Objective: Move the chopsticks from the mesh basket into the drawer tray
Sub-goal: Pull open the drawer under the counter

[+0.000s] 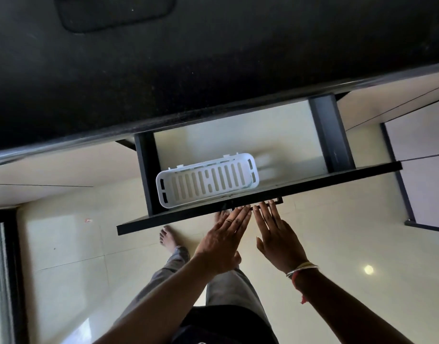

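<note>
Both hands flat, fingers extended, holding nothing: left hand (222,240), right hand (278,238), fingertips at drawer (238,209) front edge. Beyond edge, white tray (207,182) inside drawer, apparently empty. Chopsticks, mesh basket not visible; transfer seemingly not done

Dim, underexposed countertop (164,70) — pale glossy floor (64,244) with lamp glare; wide-angle bending at edges
</note>
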`<state>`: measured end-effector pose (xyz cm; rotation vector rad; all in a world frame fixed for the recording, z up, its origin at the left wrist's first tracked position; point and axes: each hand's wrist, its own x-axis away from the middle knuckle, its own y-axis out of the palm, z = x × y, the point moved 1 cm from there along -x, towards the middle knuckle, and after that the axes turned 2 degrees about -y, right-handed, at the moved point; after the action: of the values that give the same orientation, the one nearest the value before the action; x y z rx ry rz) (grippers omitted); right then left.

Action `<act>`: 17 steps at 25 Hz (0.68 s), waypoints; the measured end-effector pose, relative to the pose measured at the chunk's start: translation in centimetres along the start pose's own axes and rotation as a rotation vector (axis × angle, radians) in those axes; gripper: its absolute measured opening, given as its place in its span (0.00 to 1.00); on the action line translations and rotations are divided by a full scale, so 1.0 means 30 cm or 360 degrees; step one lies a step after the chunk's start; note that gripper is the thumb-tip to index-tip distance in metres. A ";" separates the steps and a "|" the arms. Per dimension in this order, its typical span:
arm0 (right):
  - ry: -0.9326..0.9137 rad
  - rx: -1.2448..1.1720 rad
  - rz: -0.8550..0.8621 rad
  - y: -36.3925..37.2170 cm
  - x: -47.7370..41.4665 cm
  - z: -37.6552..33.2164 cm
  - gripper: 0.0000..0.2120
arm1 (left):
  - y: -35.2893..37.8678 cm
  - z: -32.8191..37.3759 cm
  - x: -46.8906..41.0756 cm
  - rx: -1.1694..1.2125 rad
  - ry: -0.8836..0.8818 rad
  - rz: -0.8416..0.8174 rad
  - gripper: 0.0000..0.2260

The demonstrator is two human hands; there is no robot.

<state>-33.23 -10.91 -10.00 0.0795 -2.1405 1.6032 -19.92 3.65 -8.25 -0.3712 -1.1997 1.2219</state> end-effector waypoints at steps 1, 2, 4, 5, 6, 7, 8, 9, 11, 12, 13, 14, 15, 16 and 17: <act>-0.0008 -0.0015 -0.0007 0.012 0.024 -0.001 0.46 | 0.010 0.010 0.014 0.0005 0.0027 -0.0020 0.48; -0.0010 -0.0032 -0.0012 0.022 0.048 -0.002 0.46 | 0.021 0.021 0.029 0.0006 0.0052 -0.0029 0.48; 0.0003 -0.0059 -0.0022 0.042 0.091 -0.005 0.47 | 0.039 0.043 0.056 0.0001 0.0092 -0.0026 0.48; 0.0015 -0.0062 -0.0028 0.053 0.111 -0.008 0.47 | 0.047 0.053 0.068 -0.0001 0.0110 -0.0031 0.48; 0.0027 -0.0062 -0.0031 0.064 0.131 -0.011 0.46 | 0.055 0.061 0.080 -0.0005 0.0130 -0.0043 0.47; 0.0036 -0.0061 -0.0036 0.074 0.150 -0.015 0.45 | 0.060 0.067 0.089 -0.0010 0.0151 -0.0057 0.46; 0.0042 -0.0058 -0.0042 0.082 0.168 -0.018 0.45 | 0.064 0.071 0.098 -0.0014 0.0171 -0.0071 0.45; 0.0045 -0.0059 -0.0053 0.088 0.185 -0.020 0.45 | 0.067 0.075 0.107 -0.0022 0.0185 -0.0096 0.43; 0.0044 -0.0071 -0.0068 0.096 0.217 -0.023 0.45 | 0.075 0.086 0.120 -0.0027 0.0197 -0.0152 0.42; 0.0041 -0.0077 -0.0077 0.100 0.230 -0.026 0.45 | 0.078 0.091 0.126 -0.0008 0.0200 -0.0171 0.41; 0.0040 -0.0083 -0.0089 0.104 0.242 -0.029 0.46 | 0.080 0.096 0.130 0.0016 0.0204 -0.0187 0.40; 0.0041 -0.0087 -0.0091 0.108 0.253 -0.031 0.46 | 0.082 0.100 0.132 0.0026 0.0211 -0.0196 0.40; 0.0045 -0.0092 -0.0092 0.110 0.259 -0.032 0.46 | 0.082 0.101 0.134 0.0024 0.0218 -0.0197 0.40; 0.0053 -0.0097 -0.0097 0.110 0.262 -0.032 0.47 | 0.080 0.102 0.135 0.0023 0.0220 -0.0190 0.39; 0.0061 -0.0100 -0.0116 0.106 0.263 -0.033 0.47 | 0.078 0.103 0.135 0.0032 0.0218 -0.0184 0.39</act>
<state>-40.94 -7.22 -9.54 0.1047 -2.1325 1.4836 -24.25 6.90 -6.82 -0.3601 -1.0756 1.0904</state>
